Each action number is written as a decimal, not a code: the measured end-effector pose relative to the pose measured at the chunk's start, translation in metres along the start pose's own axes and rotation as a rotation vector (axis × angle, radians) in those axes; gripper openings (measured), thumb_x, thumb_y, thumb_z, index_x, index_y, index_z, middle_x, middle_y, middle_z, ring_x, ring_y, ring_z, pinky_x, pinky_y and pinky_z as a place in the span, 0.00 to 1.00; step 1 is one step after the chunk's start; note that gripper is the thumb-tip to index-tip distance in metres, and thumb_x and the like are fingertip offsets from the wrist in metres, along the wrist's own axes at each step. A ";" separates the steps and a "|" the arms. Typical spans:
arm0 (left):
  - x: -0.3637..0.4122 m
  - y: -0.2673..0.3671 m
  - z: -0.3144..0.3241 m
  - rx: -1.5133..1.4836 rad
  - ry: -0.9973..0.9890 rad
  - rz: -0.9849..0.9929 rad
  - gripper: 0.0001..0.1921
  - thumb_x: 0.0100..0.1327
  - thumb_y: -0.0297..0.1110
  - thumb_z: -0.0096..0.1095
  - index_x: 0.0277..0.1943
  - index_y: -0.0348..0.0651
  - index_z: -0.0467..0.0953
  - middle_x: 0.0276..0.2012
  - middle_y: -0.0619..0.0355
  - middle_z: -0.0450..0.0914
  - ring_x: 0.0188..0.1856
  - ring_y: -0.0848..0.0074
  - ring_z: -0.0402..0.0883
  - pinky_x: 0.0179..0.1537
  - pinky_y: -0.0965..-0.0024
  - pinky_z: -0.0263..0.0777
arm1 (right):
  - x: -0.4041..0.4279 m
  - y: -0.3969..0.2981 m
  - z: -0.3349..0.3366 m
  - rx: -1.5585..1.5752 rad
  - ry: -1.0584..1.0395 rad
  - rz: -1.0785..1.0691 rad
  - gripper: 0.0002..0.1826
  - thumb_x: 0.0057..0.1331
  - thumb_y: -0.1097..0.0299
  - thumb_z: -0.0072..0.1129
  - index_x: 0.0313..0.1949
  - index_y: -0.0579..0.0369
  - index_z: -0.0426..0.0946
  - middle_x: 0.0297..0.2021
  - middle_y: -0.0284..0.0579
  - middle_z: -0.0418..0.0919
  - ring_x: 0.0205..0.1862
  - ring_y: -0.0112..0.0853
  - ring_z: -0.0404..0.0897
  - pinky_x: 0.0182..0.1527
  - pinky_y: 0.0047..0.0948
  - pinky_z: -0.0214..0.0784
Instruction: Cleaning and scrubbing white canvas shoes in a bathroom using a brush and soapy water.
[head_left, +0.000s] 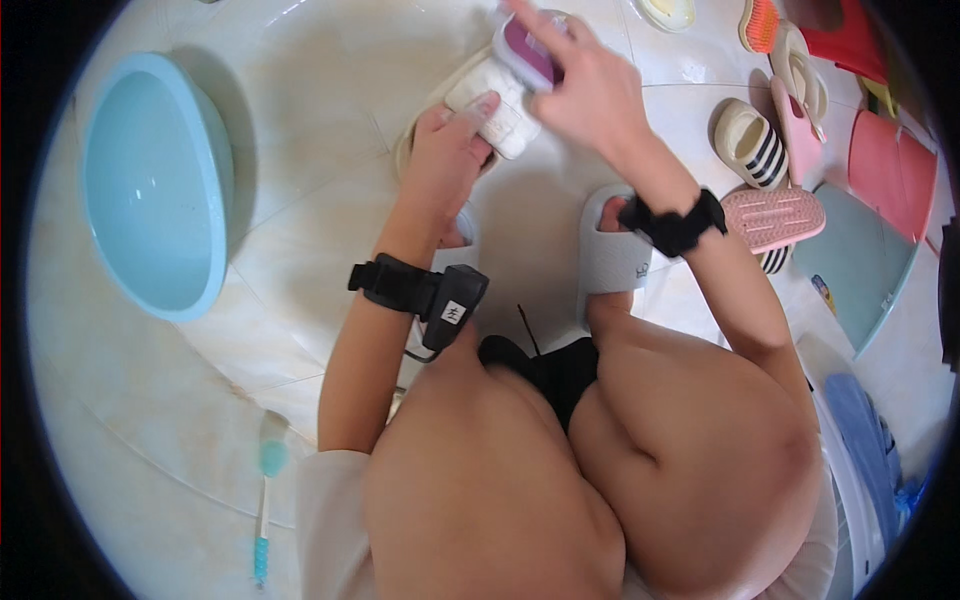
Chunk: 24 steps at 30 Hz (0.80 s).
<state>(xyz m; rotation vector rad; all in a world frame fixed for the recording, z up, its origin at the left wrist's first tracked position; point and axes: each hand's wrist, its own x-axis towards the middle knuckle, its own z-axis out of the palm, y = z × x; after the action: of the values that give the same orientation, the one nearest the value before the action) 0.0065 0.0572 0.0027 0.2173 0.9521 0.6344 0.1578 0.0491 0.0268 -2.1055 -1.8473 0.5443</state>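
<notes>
A pale slipper (504, 105) with a white textured part lies before me at the top centre. My left hand (450, 146) grips its near end, the thumb on top of the white part. In my right hand (589, 86) is a scrubbing brush (525, 52) with a purple and white back, held against the far part of the slipper. The brush's bristles are hidden beneath it. My right hand is slightly blurred. Below the held slipper, part of its beige edge shows against the tiled floor.
A light blue basin (154, 187) stands at the left. To the right lie a striped slipper (750, 146), a pink slipper (772, 217) and an orange-bristled brush (760, 26). A turquoise-handled brush (262, 510) lies at lower left. A soap dish (669, 11) sits at the top.
</notes>
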 end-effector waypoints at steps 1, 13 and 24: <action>-0.001 -0.001 -0.005 0.003 0.002 0.004 0.17 0.65 0.25 0.52 0.55 0.27 0.66 0.48 0.50 0.77 0.50 0.69 0.78 0.49 0.69 0.74 | -0.006 -0.008 -0.004 0.033 -0.096 -0.027 0.40 0.46 0.66 0.58 0.62 0.20 0.63 0.38 0.49 0.75 0.34 0.49 0.79 0.33 0.42 0.75; -0.002 -0.004 -0.005 0.025 -0.001 0.107 0.18 0.61 0.16 0.51 0.55 0.24 0.66 0.52 0.44 0.74 0.54 0.63 0.75 0.59 0.62 0.68 | -0.015 -0.019 0.001 0.073 -0.048 -0.063 0.40 0.46 0.66 0.58 0.61 0.18 0.64 0.37 0.46 0.74 0.33 0.45 0.79 0.33 0.41 0.75; 0.002 0.009 0.006 -0.009 -0.050 0.079 0.17 0.56 0.20 0.61 0.50 0.29 0.73 0.38 0.54 0.81 0.37 0.77 0.81 0.36 0.76 0.74 | 0.018 0.008 -0.012 -0.108 -0.040 0.075 0.42 0.43 0.70 0.56 0.61 0.22 0.64 0.40 0.47 0.73 0.37 0.46 0.79 0.35 0.41 0.75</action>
<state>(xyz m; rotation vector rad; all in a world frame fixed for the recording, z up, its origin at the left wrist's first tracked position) 0.0083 0.0665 0.0087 0.2630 0.8963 0.7026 0.1720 0.0666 0.0324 -2.2573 -1.8651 0.5176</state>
